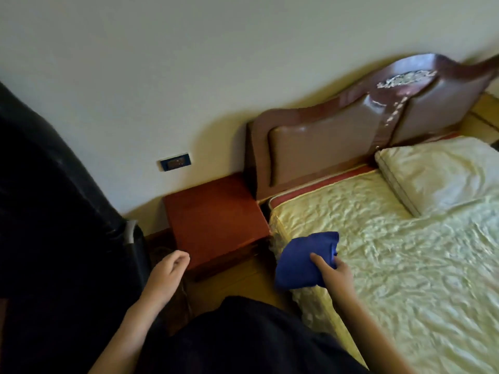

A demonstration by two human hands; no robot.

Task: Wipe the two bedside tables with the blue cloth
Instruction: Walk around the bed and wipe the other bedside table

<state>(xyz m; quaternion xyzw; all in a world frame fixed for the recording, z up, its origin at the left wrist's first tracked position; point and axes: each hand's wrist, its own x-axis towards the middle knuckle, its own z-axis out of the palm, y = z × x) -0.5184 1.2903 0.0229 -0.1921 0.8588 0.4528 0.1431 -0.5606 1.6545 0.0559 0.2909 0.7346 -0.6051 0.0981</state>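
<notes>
From where I stand, the whole thing turns on the gap between the blue cloth [299, 265] and the bedside bench [216, 220]. The right hand [336, 275] has the cloth bunched up. Its thumb [321, 261] lies across the top and the other fingers are curled underneath, out of sight. The bundle is held over the side edge of the bed [378, 265], and I can't say whether it brushes the cover.

From that hand the bench lies at about ten o'clock, near but not touching. Its top is bare red-brown wood, roughly square, so I would call no long axis. The cloth itself runs from about one o'clock down to seven.

The left hand [167, 271] is in fact the nearer one, just beside the bench's near-left corner, with the top at about one o'clock from it. Its fingers are loosely curled and hold nothing.

I'd judge the wiping hasn't begun. The right hand would need to carry the cloth up and left onto the wood. The bench sits tight in the corner between the wall and the headboard [324, 147]. The second bench is nowhere in sight from here.
</notes>
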